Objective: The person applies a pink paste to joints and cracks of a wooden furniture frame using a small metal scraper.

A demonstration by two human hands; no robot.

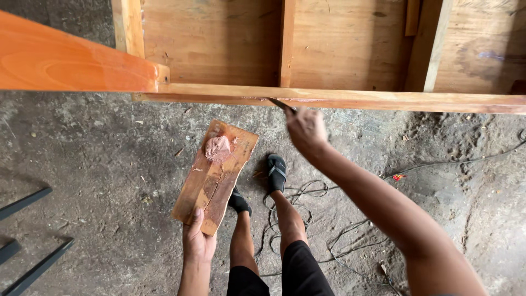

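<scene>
My left hand (198,241) grips the near end of a flat wooden board (215,175) held out over the floor. A lump of pinkish putty (217,146) sits on the board's far end. My right hand (306,130) is raised and closed on a thin dark blade (280,104), whose tip touches the lower edge rail (383,101) of a large wooden frame. Pinkish smears show on the rail next to the blade.
The wooden frame (219,44) with upright battens fills the top. An orange varnished plank (66,63) juts in from the left. My sandalled feet (276,171) stand on a dirty concrete floor among tangled cables (307,192). Dark metal bars (33,268) lie at lower left.
</scene>
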